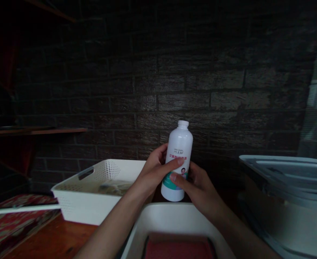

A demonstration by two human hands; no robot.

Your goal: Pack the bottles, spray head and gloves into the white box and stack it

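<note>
A white plastic bottle (179,144) with a white screw cap and a green-and-white label stands almost upright between my hands, tilted slightly to the right. My left hand (158,167) wraps its left side, the thumb lying across the label. From the lower right, my right hand (196,183) grips it too, with its thumb pressed on the green part of the label. Fingers of both hands are partly hidden behind the bottle. Below it is a white bin (172,212), which holds a dark red object (178,248) whose kind I cannot make out.
Left of my arms sits a white perforated basket (85,207) with unclear contents, on a wooden surface (53,239). A large storage box with a grey lid (296,176) stands at the right. Behind is a dark brick wall (158,79); a wooden shelf (58,131) juts out at left.
</note>
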